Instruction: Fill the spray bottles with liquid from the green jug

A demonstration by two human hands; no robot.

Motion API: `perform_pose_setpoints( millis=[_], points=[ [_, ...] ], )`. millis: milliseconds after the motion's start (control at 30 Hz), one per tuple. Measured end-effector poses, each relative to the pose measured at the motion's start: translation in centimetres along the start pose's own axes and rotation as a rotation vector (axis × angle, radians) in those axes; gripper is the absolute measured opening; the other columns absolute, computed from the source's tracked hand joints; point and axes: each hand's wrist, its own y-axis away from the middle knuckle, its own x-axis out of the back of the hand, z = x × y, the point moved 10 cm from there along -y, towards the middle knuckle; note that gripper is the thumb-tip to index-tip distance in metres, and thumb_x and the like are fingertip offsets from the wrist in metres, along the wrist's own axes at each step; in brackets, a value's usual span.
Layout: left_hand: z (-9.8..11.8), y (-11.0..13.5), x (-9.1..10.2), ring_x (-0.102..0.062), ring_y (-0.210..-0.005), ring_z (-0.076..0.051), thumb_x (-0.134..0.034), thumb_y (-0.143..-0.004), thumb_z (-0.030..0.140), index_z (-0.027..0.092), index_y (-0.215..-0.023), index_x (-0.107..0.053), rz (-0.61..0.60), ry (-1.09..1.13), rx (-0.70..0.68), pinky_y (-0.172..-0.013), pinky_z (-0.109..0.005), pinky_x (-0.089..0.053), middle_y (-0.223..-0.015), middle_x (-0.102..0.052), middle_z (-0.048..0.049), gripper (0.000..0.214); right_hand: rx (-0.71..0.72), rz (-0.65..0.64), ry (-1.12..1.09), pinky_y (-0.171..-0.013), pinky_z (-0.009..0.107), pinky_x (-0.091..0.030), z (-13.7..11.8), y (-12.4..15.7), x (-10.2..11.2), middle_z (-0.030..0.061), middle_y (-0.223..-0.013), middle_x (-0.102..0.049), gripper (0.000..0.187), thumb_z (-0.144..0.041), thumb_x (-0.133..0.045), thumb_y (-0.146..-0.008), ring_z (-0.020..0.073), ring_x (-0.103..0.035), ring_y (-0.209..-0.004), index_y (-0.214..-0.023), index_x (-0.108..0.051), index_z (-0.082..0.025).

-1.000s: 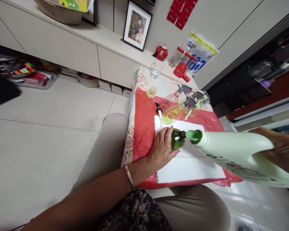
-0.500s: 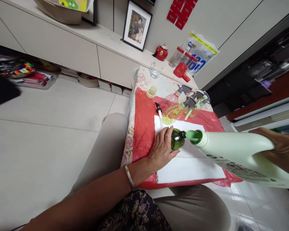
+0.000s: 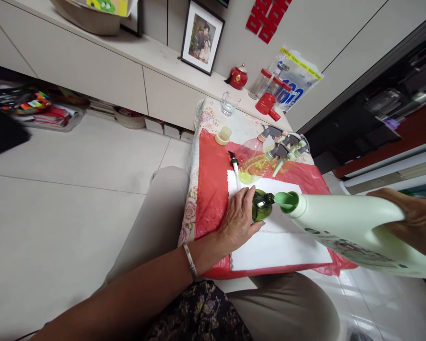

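Note:
My left hand (image 3: 238, 219) wraps around a small green see-through bottle (image 3: 261, 206) standing on a white cloth (image 3: 280, 248). At the right, my right hand (image 3: 410, 222) grips the handle of a large pale green jug (image 3: 348, 213), which is tipped over on its side. The jug's green spout (image 3: 285, 201) meets the mouth of the bottle; whether liquid is flowing I cannot tell. Beyond my left hand lies a black pump top (image 3: 233, 161) with a white tube. A pale green cap (image 3: 223, 136) sits farther back on the table.
Several spray bottles (image 3: 257, 166) with grey triggers stand behind the green bottle. A glass mug (image 3: 229, 103) is at the table's far edge. On the ledge behind are a red pot (image 3: 238, 77), red-lidded jars (image 3: 260, 84) and a framed photo (image 3: 202, 38). Red plastic sheeting (image 3: 213, 199) covers the table.

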Motion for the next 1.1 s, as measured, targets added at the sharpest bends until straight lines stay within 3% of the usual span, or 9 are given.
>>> perform_pose_setpoints(
  millis=[600, 933, 1100],
  points=[
    [-0.03, 0.02, -0.1, -0.037, -0.143, -0.039, -0.077, -0.079, 0.023, 0.022, -0.152, -0.002, -0.001, -0.03, 0.003, -0.116, -0.058, -0.039, -0.148, -0.035, -0.0213, 0.104, 0.003, -0.008, -0.034, -0.054, 0.03, -0.042, -0.24, -0.09, 0.17, -0.0055, -0.077, -0.068, 0.056, -0.055, -0.051, -0.056, 0.0232, -0.064, -0.064, -0.108, -0.067, -0.044],
    [-0.04, 0.0, -0.02, -0.037, -0.143, -0.039, -0.077, -0.079, 0.023, 0.023, -0.153, -0.003, 0.0, -0.016, 0.004, -0.115, -0.059, -0.039, -0.148, -0.035, -0.0207, 0.104, 0.11, 0.056, -0.048, -0.05, 0.028, -0.038, -0.57, -0.02, 0.45, -0.0028, -0.075, -0.068, 0.05, -0.053, -0.054, -0.062, 0.0231, -0.063, -0.061, -0.108, -0.068, -0.039],
    [-0.05, 0.04, -0.02, -0.036, -0.145, -0.038, -0.076, -0.08, 0.022, 0.021, -0.153, -0.005, -0.002, -0.009, 0.007, -0.116, -0.059, -0.038, -0.149, -0.036, -0.0217, 0.101, 0.082, 0.035, -0.038, -0.051, 0.028, -0.039, -0.37, -0.07, 0.43, -0.0032, -0.079, -0.069, 0.051, -0.055, -0.052, -0.063, 0.023, -0.064, -0.064, -0.109, -0.068, -0.04]
  ],
)
